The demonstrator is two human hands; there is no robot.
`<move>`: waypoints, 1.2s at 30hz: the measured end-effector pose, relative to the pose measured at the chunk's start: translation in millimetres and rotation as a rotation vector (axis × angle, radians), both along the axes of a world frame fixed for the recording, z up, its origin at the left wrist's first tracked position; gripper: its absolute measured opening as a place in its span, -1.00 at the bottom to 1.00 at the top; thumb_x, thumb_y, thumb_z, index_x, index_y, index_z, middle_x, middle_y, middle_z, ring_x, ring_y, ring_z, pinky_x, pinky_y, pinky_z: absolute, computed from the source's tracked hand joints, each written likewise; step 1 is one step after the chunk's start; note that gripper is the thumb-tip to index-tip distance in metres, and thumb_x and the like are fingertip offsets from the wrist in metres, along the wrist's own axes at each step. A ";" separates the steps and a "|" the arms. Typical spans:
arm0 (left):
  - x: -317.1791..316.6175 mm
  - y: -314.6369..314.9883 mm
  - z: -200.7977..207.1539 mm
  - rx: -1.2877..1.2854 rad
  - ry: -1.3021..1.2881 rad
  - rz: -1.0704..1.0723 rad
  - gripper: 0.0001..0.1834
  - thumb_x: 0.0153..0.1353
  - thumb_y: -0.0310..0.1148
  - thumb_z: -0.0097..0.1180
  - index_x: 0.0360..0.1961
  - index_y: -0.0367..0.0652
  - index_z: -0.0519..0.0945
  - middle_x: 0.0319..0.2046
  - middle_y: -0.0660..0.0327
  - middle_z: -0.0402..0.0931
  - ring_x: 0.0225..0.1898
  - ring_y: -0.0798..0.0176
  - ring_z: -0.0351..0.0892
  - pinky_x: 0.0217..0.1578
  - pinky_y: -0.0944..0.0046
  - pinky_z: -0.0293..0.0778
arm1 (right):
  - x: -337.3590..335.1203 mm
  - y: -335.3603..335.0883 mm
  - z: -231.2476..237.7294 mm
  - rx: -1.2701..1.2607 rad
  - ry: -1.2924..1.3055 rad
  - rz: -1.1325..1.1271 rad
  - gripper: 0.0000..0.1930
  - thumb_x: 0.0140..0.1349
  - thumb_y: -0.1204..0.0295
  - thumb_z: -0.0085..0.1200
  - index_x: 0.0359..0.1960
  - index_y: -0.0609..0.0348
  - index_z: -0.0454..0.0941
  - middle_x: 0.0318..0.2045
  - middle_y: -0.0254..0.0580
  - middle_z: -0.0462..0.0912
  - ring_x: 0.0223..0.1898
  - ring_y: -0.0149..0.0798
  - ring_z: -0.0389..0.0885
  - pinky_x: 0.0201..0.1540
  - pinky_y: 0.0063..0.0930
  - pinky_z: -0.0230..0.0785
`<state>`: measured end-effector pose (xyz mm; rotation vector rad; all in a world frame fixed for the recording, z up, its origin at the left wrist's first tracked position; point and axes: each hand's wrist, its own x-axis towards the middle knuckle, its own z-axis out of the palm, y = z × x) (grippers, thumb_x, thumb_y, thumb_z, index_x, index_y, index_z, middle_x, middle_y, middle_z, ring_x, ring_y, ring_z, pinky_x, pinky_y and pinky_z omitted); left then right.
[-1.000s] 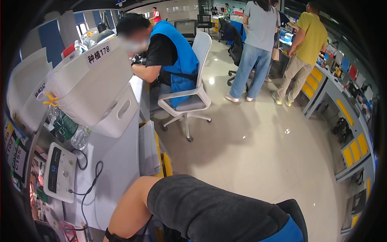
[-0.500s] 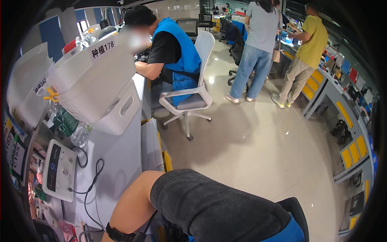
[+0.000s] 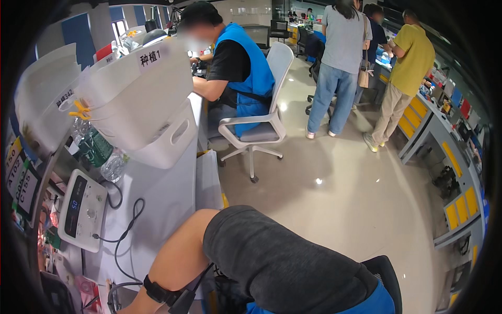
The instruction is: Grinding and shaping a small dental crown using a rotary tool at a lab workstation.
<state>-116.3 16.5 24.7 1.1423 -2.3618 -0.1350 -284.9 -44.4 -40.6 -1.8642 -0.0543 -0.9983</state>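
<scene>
Neither of my hands shows. My right arm, in a dark grey sleeve, crosses the lower part of the view, its bare forearm (image 3: 180, 246) bent down toward the lower left. A black strap (image 3: 159, 293) with a small black box is fastened round the forearm near the lower edge, and the hand is cut off below. Closest to that forearm are a black cable (image 3: 123, 238) on the desk (image 3: 157, 209) and a white control unit (image 3: 83, 210) with a lit display, into which the cable is plugged.
Stacked white plastic bins (image 3: 138, 97) stand on the desk, with clear and green plastic bottles (image 3: 97, 149) beside them. Beyond, a person in a blue vest (image 3: 259, 78) sits on a white chair (image 3: 253, 131). Several people stand near a far workbench with yellow drawers (image 3: 413, 112).
The view has turned slightly, so the desk and bins sit further right. My forearm has risen a little, showing more of the strap. Another standing person is now more visible.
</scene>
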 end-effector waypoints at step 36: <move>56.9 110.7 -25.3 0.744 1.112 0.197 -0.72 0.13 -0.59 0.33 -0.14 -0.40 0.57 -0.28 0.05 0.67 -0.20 0.26 0.70 -0.09 0.29 0.60 | -1.0 50.4 51.8 -0.517 -0.167 -0.112 -0.73 0.12 0.36 0.32 -0.19 0.24 0.69 -0.45 -0.11 0.70 -0.45 -0.07 0.71 -0.39 -0.29 0.53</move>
